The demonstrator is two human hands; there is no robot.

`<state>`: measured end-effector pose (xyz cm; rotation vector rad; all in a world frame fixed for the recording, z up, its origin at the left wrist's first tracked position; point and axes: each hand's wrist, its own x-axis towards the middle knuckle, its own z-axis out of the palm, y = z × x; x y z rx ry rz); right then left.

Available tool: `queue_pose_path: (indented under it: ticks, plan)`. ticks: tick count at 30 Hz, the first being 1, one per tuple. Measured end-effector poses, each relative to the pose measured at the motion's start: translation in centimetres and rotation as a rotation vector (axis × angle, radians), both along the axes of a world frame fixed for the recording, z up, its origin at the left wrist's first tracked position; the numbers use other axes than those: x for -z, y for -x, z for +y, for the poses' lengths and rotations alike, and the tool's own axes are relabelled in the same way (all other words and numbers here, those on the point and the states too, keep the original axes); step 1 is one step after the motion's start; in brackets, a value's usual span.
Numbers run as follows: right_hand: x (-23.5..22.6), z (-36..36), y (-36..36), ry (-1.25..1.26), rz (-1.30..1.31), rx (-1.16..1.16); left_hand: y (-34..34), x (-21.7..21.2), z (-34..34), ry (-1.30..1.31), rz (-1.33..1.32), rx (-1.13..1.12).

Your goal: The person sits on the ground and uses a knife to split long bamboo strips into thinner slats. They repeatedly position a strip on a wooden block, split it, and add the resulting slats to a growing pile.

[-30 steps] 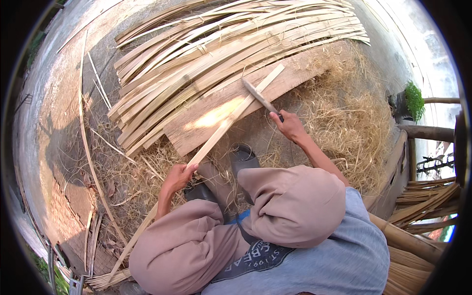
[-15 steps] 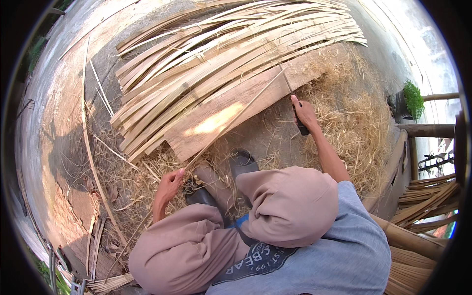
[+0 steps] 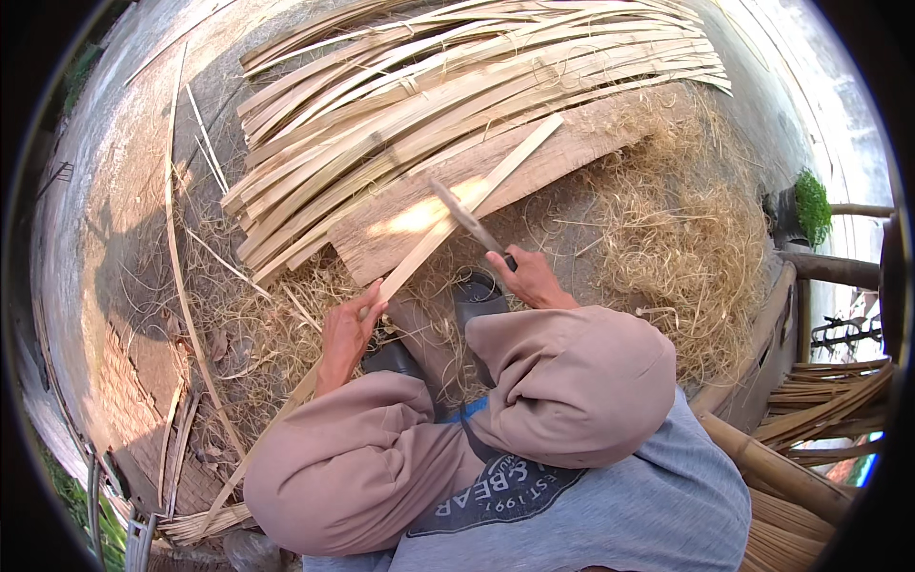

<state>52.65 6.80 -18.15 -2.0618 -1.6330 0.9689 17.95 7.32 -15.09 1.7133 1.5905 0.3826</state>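
My left hand (image 3: pixel 349 332) is closed around a pale, flat bamboo strip (image 3: pixel 519 158), which slants away to the upper right over a wooden board (image 3: pixel 596 132). The strip's near end runs back past my left knee. In my right hand (image 3: pixel 536 282) is a knife (image 3: pixel 457 205), gripped by its dark handle. Its blade points to the upper left and crosses the strip in this view, a little blurred. Whether the edge touches the strip, I cannot tell. The board lies flat beyond my feet, partly sunlit.
A wide layer of split bamboo strips (image 3: pixel 410 124) lies beyond the board. Curly shavings (image 3: pixel 677 248) are heaped at the right and scattered at the left. One long strip (image 3: pixel 173 210) lies on the left ground. Bamboo poles (image 3: pixel 772 462) and a green plant (image 3: pixel 812 205) are at the right.
My right hand has drawn the knife nearer and leftward, from the board's far right to the strip. The strip now shows its broad face, and my left hand has moved slightly up and right.
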Motion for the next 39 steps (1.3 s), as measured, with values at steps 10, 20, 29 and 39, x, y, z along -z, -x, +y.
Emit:
queue_pose_path:
  ticks: [10, 20, 29, 39]
  plan:
    - [-1.4, 6.8, -4.6, 0.078, 0.039, 0.151, 0.9, -0.6, -0.9, 0.029, 0.003, -0.023]
    - [-1.6, 9.7, -14.5, 0.085, -0.058, 0.357, 1.0, 0.0, -0.9, 0.029, -0.056, -0.038]
    - [2.2, 8.3, -15.4, 0.01, -0.04, 0.5, 0.0, -0.5, -2.0, -0.033, 0.058, -0.047]
    - [-4.4, 0.2, 0.7, -0.063, -0.105, -0.346, -0.2, 1.3, -3.5, -0.351, 0.231, 0.053]
